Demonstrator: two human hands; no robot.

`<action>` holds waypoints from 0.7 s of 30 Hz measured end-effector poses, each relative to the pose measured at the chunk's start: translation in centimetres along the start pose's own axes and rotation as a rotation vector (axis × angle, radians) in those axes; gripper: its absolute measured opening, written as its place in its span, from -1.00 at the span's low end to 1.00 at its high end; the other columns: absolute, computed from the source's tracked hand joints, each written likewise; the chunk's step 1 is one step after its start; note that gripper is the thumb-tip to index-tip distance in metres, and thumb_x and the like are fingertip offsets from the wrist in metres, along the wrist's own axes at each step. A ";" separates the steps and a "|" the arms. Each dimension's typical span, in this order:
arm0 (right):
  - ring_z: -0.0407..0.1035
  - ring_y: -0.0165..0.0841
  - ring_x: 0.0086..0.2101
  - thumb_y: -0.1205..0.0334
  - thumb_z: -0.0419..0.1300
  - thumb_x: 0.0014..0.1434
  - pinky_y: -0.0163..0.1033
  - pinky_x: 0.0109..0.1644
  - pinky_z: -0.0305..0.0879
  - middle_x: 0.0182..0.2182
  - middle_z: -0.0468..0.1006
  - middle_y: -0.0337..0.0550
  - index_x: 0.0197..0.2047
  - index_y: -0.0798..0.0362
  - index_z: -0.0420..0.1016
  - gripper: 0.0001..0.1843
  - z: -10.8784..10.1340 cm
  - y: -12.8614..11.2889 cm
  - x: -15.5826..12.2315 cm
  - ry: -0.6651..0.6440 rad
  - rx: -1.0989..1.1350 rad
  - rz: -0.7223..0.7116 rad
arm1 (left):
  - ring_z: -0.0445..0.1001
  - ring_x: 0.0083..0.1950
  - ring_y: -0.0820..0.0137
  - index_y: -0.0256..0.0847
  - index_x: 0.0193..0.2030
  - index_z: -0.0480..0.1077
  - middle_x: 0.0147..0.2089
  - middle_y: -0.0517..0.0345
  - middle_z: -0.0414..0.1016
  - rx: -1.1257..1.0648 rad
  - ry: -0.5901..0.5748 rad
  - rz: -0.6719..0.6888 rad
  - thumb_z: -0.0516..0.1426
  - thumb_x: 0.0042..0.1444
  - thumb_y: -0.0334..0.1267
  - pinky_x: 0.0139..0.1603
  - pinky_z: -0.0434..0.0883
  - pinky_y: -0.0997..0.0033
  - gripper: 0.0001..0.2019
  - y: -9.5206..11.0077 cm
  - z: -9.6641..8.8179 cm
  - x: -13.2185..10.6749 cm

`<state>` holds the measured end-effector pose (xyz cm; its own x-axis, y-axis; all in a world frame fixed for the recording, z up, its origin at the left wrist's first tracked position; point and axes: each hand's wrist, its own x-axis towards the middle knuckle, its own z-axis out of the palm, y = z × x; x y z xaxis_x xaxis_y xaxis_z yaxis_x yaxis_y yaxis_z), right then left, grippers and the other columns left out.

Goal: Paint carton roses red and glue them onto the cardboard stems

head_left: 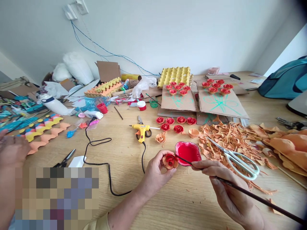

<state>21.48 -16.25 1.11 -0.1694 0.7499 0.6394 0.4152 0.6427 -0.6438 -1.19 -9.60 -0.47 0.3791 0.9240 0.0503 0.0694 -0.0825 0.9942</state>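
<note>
Between the fingers of my left hand (pixel 158 171) is a paper rose (pixel 170 161), red at its centre and on parts of its orange petals. My right hand (pixel 227 185) grips a long dark paintbrush (pixel 254 198), its tip at the rose's right edge. Just behind them stands a wavy-rimmed dish of red paint (pixel 189 153). Farther back, several red-painted roses (pixel 178 129) sit in loose rows, with an unpainted orange rose (pixel 160 138) and an orange petal cup (pixel 193 133) nearby.
A yellow glue gun (pixel 142 131) with a black cord lies left of the roses. White-handled scissors (pixel 242 164) rest on orange scraps (pixel 225 137) at right. Behind, cardboard sheets (pixel 219 103) carry more roses. Another person's hand (pixel 16 148) is at far left beside egg-carton strips (pixel 48 135).
</note>
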 end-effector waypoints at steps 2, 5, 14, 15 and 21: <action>0.61 -0.29 -0.06 0.43 -0.01 0.41 -0.24 0.01 0.55 -0.04 0.66 -0.03 0.02 -0.03 0.41 -0.73 -0.2 -0.1 0.1 -0.024 0.003 -0.012 | 0.54 -0.03 0.35 -0.18 0.00 0.41 -0.04 0.08 0.56 -0.001 0.006 0.004 0.26 0.05 -0.40 0.05 0.46 0.39 -0.65 0.1 -0.1 0.0; 0.61 -0.30 -0.08 0.41 -0.04 0.43 -0.26 -0.02 0.55 -0.07 0.66 -0.02 0.03 -0.02 0.40 -0.74 -0.5 -0.2 0.2 -0.012 0.011 -0.015 | 0.55 -0.02 0.34 -0.17 0.00 0.41 -0.03 0.08 0.57 0.014 0.019 0.005 0.27 0.03 -0.40 0.04 0.47 0.40 -0.64 0.0 -0.2 0.1; 0.60 -0.35 -0.08 0.48 -0.03 0.38 -0.31 -0.01 0.52 -0.05 0.65 -0.02 0.01 0.00 0.38 -0.72 -0.1 -0.4 0.4 -0.037 -0.027 -0.043 | 0.54 -0.01 0.36 -0.18 0.00 0.41 -0.03 0.10 0.56 -0.032 -0.007 -0.003 0.27 0.04 -0.43 0.06 0.47 0.41 -0.64 -0.1 0.0 0.0; 0.59 -0.36 -0.08 0.49 -0.03 0.38 -0.31 -0.01 0.52 -0.05 0.65 -0.02 0.02 0.00 0.38 -0.71 -0.1 -0.3 0.3 -0.040 -0.029 -0.044 | 0.54 -0.02 0.36 -0.18 -0.01 0.41 -0.04 0.10 0.56 -0.058 0.002 -0.008 0.29 0.04 -0.41 0.06 0.47 0.41 -0.65 -0.1 0.0 0.1; 0.58 -0.34 -0.06 0.52 -0.01 0.34 -0.31 -0.03 0.52 -0.02 0.62 0.03 0.06 0.02 0.36 -0.68 -0.2 -0.2 0.1 -0.103 -0.015 -0.073 | 0.53 -0.07 0.37 -0.21 -0.04 0.39 -0.09 0.09 0.54 -0.202 0.050 -0.062 0.34 0.03 -0.34 0.02 0.48 0.42 -0.64 -0.3 -0.1 0.5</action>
<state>21.57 -16.39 1.39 -0.2903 0.7141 0.6370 0.4113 0.6941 -0.5908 -1.15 -9.11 -0.74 0.3333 0.9427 -0.0123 -0.0973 0.0474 0.9941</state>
